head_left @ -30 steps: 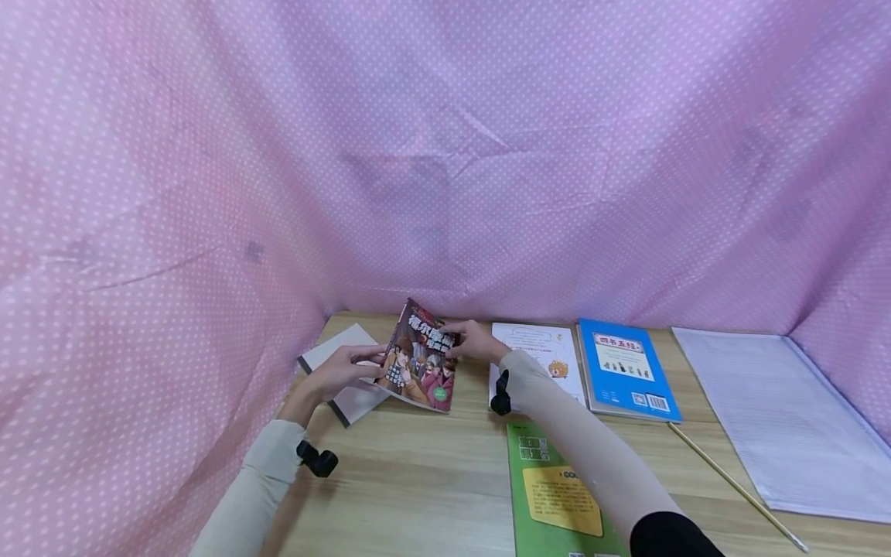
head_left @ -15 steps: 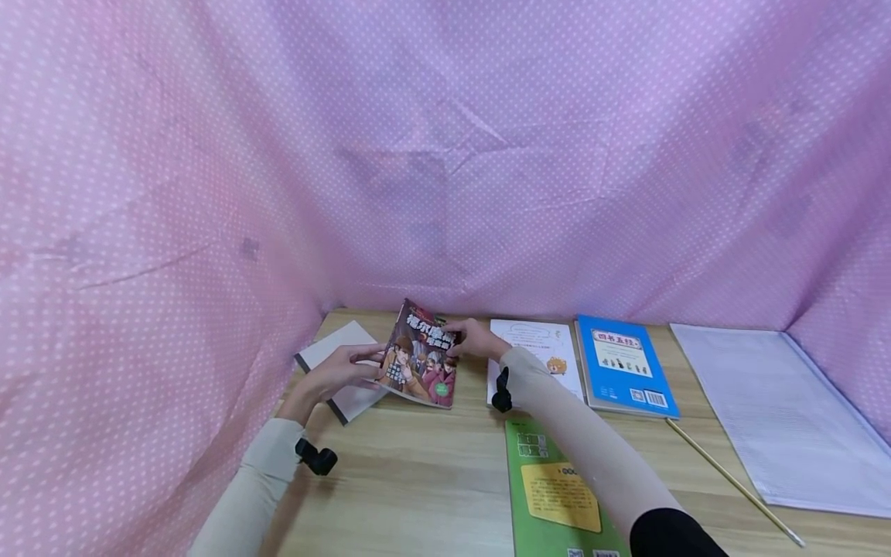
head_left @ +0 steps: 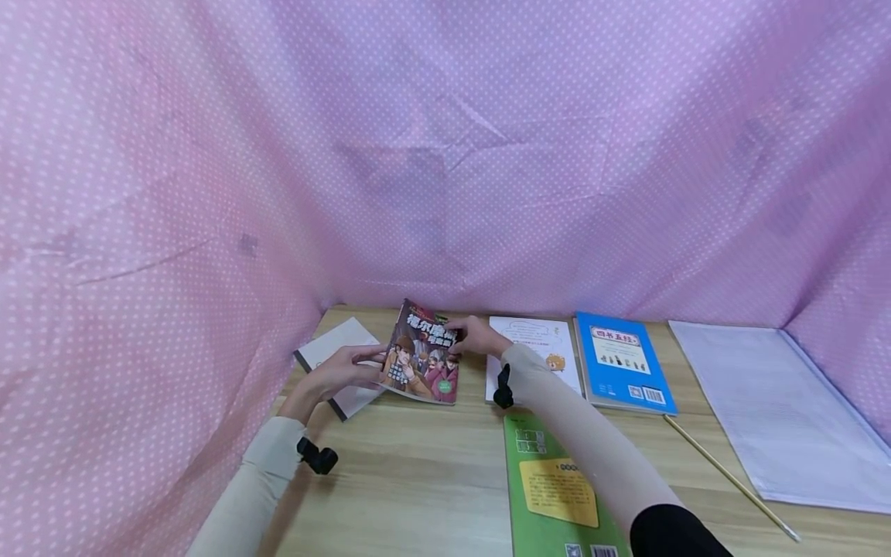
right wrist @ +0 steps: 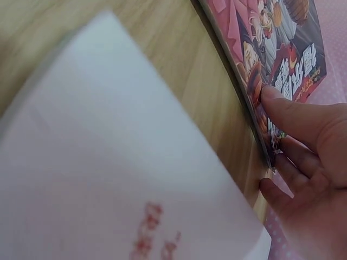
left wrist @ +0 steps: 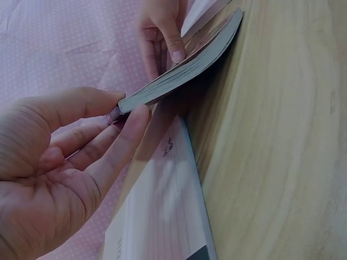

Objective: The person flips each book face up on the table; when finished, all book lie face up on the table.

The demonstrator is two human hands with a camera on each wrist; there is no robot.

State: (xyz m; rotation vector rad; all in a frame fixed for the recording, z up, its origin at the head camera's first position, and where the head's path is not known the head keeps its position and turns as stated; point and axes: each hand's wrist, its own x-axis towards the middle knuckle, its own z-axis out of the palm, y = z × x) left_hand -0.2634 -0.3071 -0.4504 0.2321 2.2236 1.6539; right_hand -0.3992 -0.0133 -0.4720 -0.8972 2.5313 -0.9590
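Note:
A dark red comic-style book [head_left: 421,360] is held between both hands near the back left of the table. Its left edge, raised off the table, is pinched by my left hand [head_left: 341,371], thumb on top and fingers beneath in the left wrist view. My right hand [head_left: 476,338] grips the opposite edge, with the thumb [right wrist: 287,108] on the cover and the fingertips at the edge. Partly under the left hand and the book lies a white notepad [head_left: 346,340] with a dark strip; the left wrist view shows its lined page [left wrist: 162,200].
Right of the held book lie a white book [head_left: 532,340] with a bear drawing and a blue book [head_left: 619,356]. A green book [head_left: 550,495] is partly under the right forearm. Farther right are a thin stick [head_left: 731,476] and a white sheet-like folder [head_left: 786,410]. Pink dotted cloth [head_left: 445,155] surrounds the table.
The book's right side has turned slightly and its lower edge sits a little higher in view. Both hands keep their hold; the whole head view has shifted slightly.

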